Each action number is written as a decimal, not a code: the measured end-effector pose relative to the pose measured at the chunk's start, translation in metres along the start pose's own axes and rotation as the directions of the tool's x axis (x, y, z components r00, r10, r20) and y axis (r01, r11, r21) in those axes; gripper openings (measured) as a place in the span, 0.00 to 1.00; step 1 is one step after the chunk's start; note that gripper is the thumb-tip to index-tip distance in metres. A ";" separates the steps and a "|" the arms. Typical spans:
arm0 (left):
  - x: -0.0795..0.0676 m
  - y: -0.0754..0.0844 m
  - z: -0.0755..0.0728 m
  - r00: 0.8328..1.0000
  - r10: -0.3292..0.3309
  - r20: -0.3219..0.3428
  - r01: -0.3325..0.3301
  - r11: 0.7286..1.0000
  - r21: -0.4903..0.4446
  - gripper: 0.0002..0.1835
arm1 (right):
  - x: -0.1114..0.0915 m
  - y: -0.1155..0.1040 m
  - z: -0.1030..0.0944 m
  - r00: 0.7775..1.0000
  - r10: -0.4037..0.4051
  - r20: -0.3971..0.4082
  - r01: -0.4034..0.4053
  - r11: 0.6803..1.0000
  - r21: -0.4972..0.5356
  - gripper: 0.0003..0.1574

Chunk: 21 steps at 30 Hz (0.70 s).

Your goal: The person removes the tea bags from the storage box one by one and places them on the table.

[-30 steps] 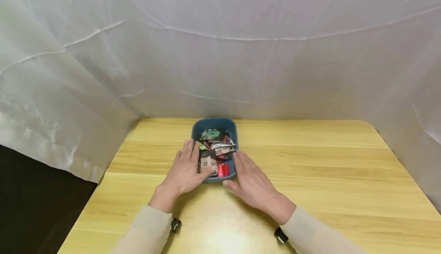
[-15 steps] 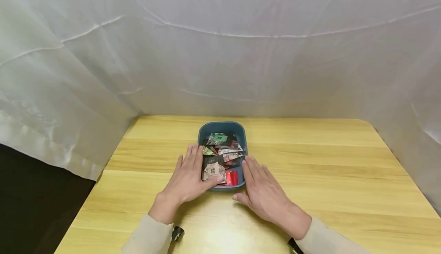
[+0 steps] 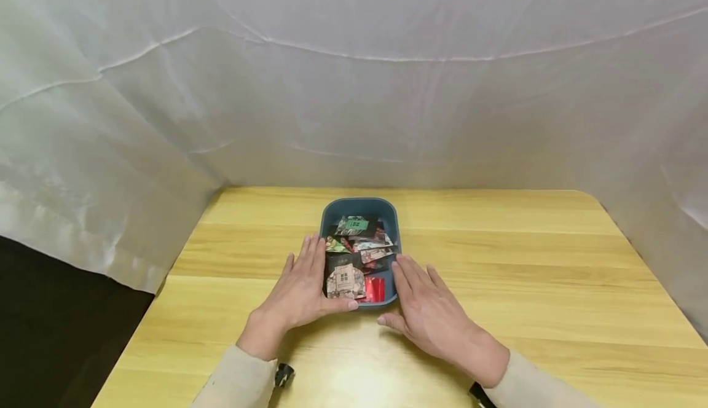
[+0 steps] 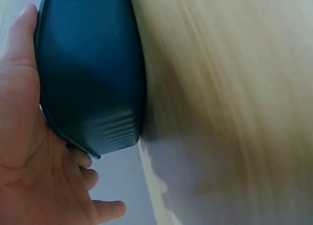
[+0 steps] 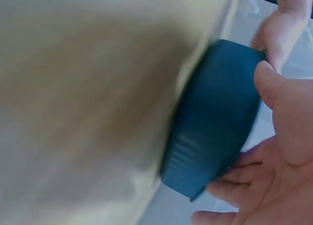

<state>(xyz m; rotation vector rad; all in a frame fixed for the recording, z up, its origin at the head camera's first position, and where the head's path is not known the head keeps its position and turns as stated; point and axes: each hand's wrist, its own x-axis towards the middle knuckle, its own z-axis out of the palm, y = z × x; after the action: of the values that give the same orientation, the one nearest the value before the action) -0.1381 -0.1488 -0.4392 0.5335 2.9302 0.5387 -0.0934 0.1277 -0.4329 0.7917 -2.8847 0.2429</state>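
Two bare hands frame one dark blue, rectangular box with rounded corners (image 3: 389,284), which sits upright on the single pale yellow wood-grain table (image 3: 525,285), its far end near the table's back edge. The left hand (image 3: 301,288) is spread wide, its four fingers straight along the box's left side and its thumb stretched across the near rim. The right hand (image 3: 434,309) is also open and relaxed, fingertips at the right side near the front corner and the thumb standing apart from the fingers; neither hand curls around anything. Inside the box lies a loose pile of small flat packets, overlapping so that their full number cannot be told. Four stand out: one dark packet with a green label (image 3: 356,225) toward the far end, one green patterned packet (image 3: 335,245) by the left wall, one floral packet with a beige label (image 3: 345,278) at the near left, and one shiny red packet (image 3: 375,289) at the near right, just beside it. Both wrist views show fine ridges on the box's outer wall. Two light beige sleeves (image 3: 238,377) cover the forearms, and one whitish, creased sheet (image 3: 387,107) hangs behind the table.
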 end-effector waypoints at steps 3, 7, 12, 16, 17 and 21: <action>-0.001 0.000 -0.002 1.000 0.001 0.007 -0.001 1.000 -0.001 0.81 | 0.011 0.001 -0.012 1.000 -0.017 -0.007 0.017 1.000 0.011 0.58; -0.001 0.000 -0.003 1.000 -0.006 0.017 0.007 1.000 -0.017 0.81 | 0.037 0.001 -0.023 0.996 -0.075 -0.055 0.076 0.997 0.026 0.51; -0.001 0.002 -0.004 0.999 -0.020 0.037 0.021 0.999 -0.025 0.81 | 0.068 -0.006 -0.020 0.974 -0.228 0.012 0.227 0.972 0.054 0.53; 0.000 0.003 -0.002 0.999 -0.017 0.045 0.018 0.999 -0.033 0.80 | 0.084 -0.012 -0.011 0.947 -0.304 0.100 0.301 0.953 0.042 0.57; 0.000 0.003 -0.001 0.999 -0.017 0.046 0.018 0.999 -0.036 0.80 | 0.087 -0.013 -0.010 0.944 -0.307 0.119 0.306 0.952 0.031 0.57; 0.000 0.004 -0.001 0.999 -0.021 0.047 0.022 0.999 -0.033 0.81 | 0.097 -0.017 -0.004 0.939 -0.282 0.197 0.292 0.956 -0.024 0.59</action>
<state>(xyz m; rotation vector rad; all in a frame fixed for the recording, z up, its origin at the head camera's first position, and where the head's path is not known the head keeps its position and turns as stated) -0.1366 -0.1458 -0.4370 0.5031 2.8737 0.5645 -0.1666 0.0658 -0.4096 1.2752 -2.8804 0.0584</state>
